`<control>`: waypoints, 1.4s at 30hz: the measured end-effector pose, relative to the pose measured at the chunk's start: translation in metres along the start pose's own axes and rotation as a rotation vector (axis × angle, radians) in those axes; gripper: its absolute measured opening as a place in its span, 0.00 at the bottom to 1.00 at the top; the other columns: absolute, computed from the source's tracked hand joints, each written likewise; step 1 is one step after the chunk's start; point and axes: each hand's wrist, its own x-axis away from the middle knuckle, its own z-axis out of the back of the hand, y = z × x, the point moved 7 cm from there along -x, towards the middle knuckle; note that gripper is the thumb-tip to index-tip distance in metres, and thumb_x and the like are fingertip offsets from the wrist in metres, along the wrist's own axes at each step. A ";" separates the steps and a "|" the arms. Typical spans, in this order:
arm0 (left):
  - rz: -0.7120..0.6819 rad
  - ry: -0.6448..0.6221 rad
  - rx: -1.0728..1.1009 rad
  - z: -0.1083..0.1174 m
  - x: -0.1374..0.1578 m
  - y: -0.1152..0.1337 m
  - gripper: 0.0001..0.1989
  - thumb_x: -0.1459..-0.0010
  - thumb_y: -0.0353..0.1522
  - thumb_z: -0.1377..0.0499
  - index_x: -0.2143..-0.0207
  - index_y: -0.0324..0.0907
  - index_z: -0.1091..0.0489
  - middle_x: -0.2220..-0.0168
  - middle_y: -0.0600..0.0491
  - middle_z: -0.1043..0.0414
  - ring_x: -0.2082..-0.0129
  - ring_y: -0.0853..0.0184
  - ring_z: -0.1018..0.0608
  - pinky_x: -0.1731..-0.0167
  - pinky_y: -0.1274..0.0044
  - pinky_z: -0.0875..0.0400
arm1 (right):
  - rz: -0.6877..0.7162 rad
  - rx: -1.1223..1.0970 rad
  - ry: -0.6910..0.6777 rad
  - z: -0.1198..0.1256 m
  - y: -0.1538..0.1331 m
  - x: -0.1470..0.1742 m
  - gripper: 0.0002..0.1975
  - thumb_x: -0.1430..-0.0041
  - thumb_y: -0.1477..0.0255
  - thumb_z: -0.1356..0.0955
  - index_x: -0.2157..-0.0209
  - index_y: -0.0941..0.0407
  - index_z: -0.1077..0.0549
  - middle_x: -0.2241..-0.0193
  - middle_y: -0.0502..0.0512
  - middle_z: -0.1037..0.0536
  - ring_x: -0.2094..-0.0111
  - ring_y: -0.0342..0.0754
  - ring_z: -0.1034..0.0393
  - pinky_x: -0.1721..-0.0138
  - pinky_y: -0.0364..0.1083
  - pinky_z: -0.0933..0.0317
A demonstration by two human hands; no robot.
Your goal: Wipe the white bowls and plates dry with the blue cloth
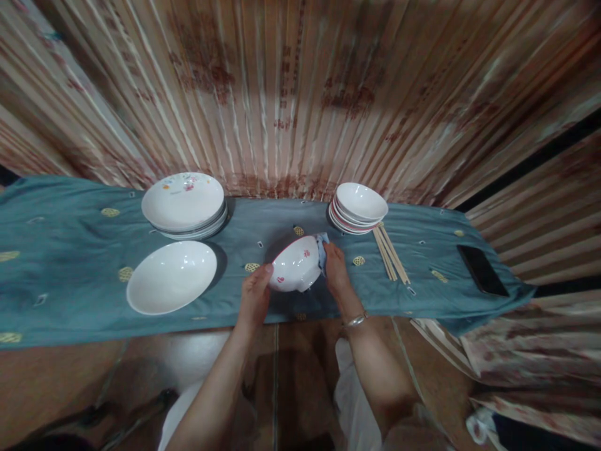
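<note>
A white bowl [293, 266] with small red flowers and a red rim is tilted on its side above the front middle of the table. My left hand [256, 289] grips its left edge, thumb on the outer wall. On the bowl's right side, my right hand [335, 268] is closed on a light blue cloth [322, 252] and presses it against the bowl. A silver bangle [355, 319] circles my right wrist. The bowl's inside faces away and is hidden.
On the blue-green tablecloth [263, 216] stand a plate stack [183, 203], a large white bowl [173, 279] and a stack of small bowls [360, 203]. Chopsticks [390, 254] and a black phone [482, 269] lie to the right. A pleated curtain [282, 94] hangs directly behind the table.
</note>
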 end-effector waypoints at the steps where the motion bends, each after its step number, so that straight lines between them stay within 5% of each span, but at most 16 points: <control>1: 0.011 0.008 0.018 0.001 -0.001 -0.001 0.18 0.62 0.44 0.26 0.78 0.39 0.24 0.77 0.53 0.24 0.74 0.67 0.25 0.69 0.75 0.31 | -0.030 -0.011 0.025 0.000 0.006 0.000 0.16 0.46 0.58 0.35 0.79 0.54 0.34 0.83 0.42 0.38 0.77 0.41 0.45 0.75 0.42 0.46; 11: 0.022 0.149 0.195 0.018 -0.016 -0.008 0.18 0.56 0.41 0.27 0.68 0.37 0.21 0.65 0.46 0.18 0.57 0.57 0.18 0.51 0.67 0.26 | -0.033 -0.049 0.023 -0.019 0.038 0.007 0.19 0.44 0.53 0.35 0.77 0.53 0.32 0.81 0.45 0.31 0.77 0.44 0.39 0.74 0.43 0.39; 17: 0.142 0.146 0.308 0.014 -0.020 -0.019 0.15 0.41 0.38 0.38 0.56 0.37 0.22 0.59 0.44 0.17 0.47 0.56 0.21 0.43 0.65 0.29 | 0.054 0.049 0.000 -0.025 0.044 0.010 0.23 0.42 0.51 0.39 0.66 0.57 0.26 0.71 0.52 0.22 0.69 0.47 0.30 0.62 0.46 0.34; 21: 0.225 0.150 0.357 0.008 -0.021 -0.021 0.19 0.35 0.36 0.44 0.45 0.38 0.27 0.55 0.43 0.19 0.45 0.55 0.22 0.41 0.64 0.31 | 0.180 0.167 -0.030 -0.031 0.045 0.019 0.24 0.36 0.56 0.42 0.54 0.57 0.26 0.57 0.60 0.19 0.54 0.51 0.26 0.48 0.53 0.34; 28: 0.298 0.246 0.425 0.001 -0.018 -0.019 0.23 0.29 0.34 0.55 0.38 0.35 0.34 0.53 0.42 0.19 0.45 0.58 0.23 0.39 0.65 0.33 | 0.294 0.387 -0.087 -0.040 0.048 0.048 0.30 0.30 0.60 0.47 0.33 0.59 0.43 0.33 0.65 0.39 0.30 0.51 0.51 0.31 0.61 0.53; 36: 0.335 0.280 0.520 -0.010 -0.013 -0.014 0.25 0.28 0.34 0.59 0.34 0.35 0.40 0.50 0.42 0.21 0.45 0.61 0.22 0.39 0.67 0.35 | 0.411 0.628 -0.221 -0.054 0.037 0.082 0.33 0.28 0.66 0.47 0.28 0.60 0.66 0.26 0.63 0.65 0.26 0.53 0.71 0.29 0.61 0.60; 42: 0.344 0.294 0.509 -0.015 -0.013 -0.011 0.27 0.28 0.36 0.60 0.33 0.31 0.43 0.50 0.40 0.21 0.46 0.60 0.21 0.40 0.67 0.33 | 0.621 0.830 -0.244 -0.064 0.031 0.101 0.39 0.30 0.74 0.43 0.29 0.60 0.76 0.27 0.70 0.69 0.27 0.60 0.72 0.32 0.65 0.52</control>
